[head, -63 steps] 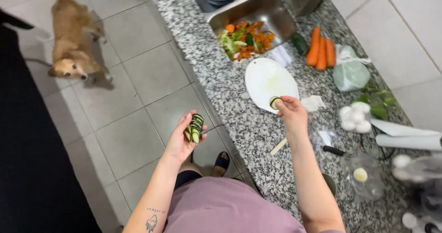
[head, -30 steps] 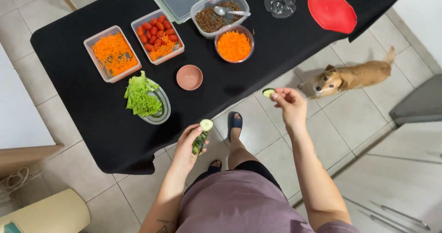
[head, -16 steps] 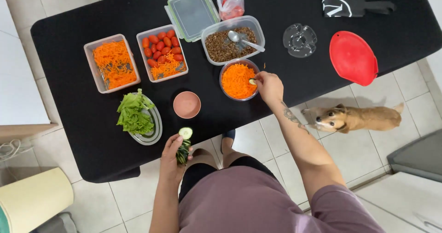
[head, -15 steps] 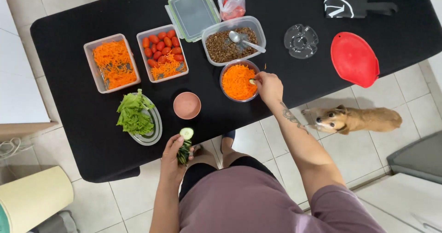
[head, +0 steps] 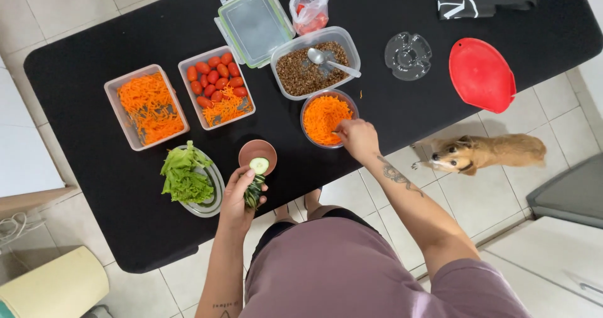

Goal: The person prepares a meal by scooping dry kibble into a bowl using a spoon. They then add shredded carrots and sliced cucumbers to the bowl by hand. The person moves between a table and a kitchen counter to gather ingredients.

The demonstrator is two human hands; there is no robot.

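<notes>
Since half a second ago, the right hand (head: 357, 137) has settled at the near rim of the round bowl of grated carrot (head: 325, 118), and the dog (head: 487, 152) has shifted a little further right of that bowl. Whether the right hand's fingers pinch anything cannot be told; they curl down over the bowl's edge. Left of the bowl and nearer the person, the left hand (head: 242, 195) has its fingers clamped around a cut cucumber (head: 255, 180), its pale sliced end facing up, just in front of a small pink dish (head: 258, 153). All stands on a black table (head: 94, 35). Beyond the bowl sits a container of brown grains (head: 315, 62) with a spoon (head: 331, 62) in it. Further left of the bowl lie a tub of cherry tomatoes (head: 216, 86), a tub of shredded carrot (head: 146, 106) and a plate of lettuce (head: 188, 180).
</notes>
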